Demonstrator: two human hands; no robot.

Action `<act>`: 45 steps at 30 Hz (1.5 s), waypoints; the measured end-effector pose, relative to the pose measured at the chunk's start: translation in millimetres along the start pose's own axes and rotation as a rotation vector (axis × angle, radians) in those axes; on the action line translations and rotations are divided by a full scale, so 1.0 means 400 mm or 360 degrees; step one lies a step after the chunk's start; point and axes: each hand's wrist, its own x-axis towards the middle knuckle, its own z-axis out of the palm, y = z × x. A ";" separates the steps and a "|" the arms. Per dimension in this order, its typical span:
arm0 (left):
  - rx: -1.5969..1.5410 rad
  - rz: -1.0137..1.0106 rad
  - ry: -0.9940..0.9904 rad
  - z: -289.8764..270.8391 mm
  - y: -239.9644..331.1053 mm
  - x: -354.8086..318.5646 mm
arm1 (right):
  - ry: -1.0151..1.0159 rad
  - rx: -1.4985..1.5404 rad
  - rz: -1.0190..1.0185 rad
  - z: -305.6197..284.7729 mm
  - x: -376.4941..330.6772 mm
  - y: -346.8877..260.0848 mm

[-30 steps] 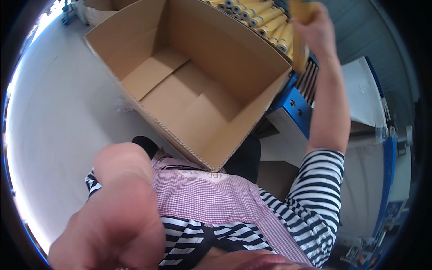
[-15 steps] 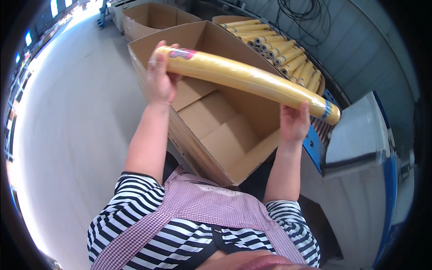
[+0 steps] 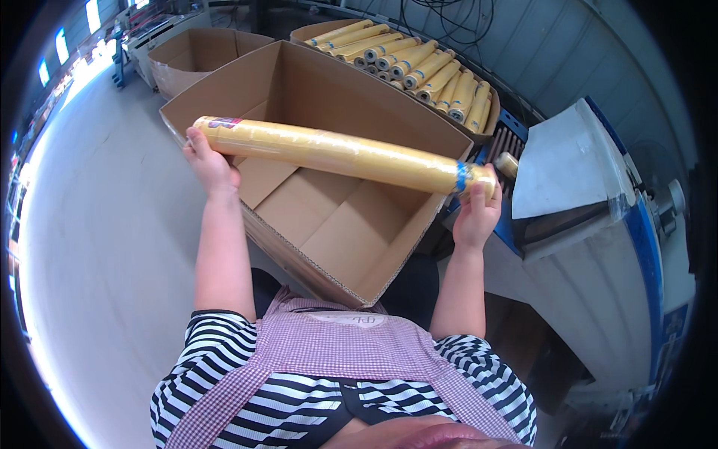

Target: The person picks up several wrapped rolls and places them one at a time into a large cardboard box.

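A long yellow roll (image 3: 336, 153) in clear wrap is held level across the open top of a large cardboard box (image 3: 299, 243). My left hand (image 3: 213, 166) grips its left end, near a red and dark label. My right hand (image 3: 479, 213) is closed round the right end, beside a blue band. The part of the box's inside that shows has bare bottom flaps; the roll hides some of it.
Behind the box, a second carton (image 3: 490, 112) holds several similar yellow rolls. Another open carton (image 3: 198, 56) stands at the far left. To the right is a blue and white machine (image 3: 568, 165) with a roll end (image 3: 507, 165) showing at its slatted opening. Grey floor (image 3: 112, 247) lies left.
The roll has moved left and lies more level, its left end lower. My right hand has shifted outward to the roll's end. A roll end now shows at the machine.
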 end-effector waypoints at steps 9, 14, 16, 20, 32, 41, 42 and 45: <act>0.0264 -0.0159 -0.1324 0.326 -0.063 -0.027 | -0.1158 0.0781 0.1704 0.079 -0.271 -0.053; 0.0404 -0.0633 -0.1971 0.359 -0.138 -0.242 | -0.0756 0.0595 0.0996 0.110 -0.105 0.018; 0.0729 -0.0522 -0.2182 0.293 -0.180 -0.271 | -0.0671 0.0393 0.0767 0.121 0.042 0.066; 0.0968 -0.0851 -0.2268 0.209 -0.215 -0.335 | -0.0142 0.0253 0.0739 0.061 0.490 0.224; 0.1315 -0.0890 -0.2417 0.037 -0.162 -0.342 | 0.0814 0.0812 0.0888 -0.071 0.333 0.263; 0.1298 -0.1035 -0.2516 0.051 -0.166 -0.350 | 0.1317 0.0709 0.0652 -0.126 0.634 0.355; 0.1322 -0.1047 -0.2504 0.050 -0.168 -0.351 | 0.1436 0.0728 0.0634 -0.131 0.654 0.383; 0.1349 -0.1045 -0.2498 0.065 -0.179 -0.353 | 0.1780 0.0787 0.0551 -0.156 0.694 0.403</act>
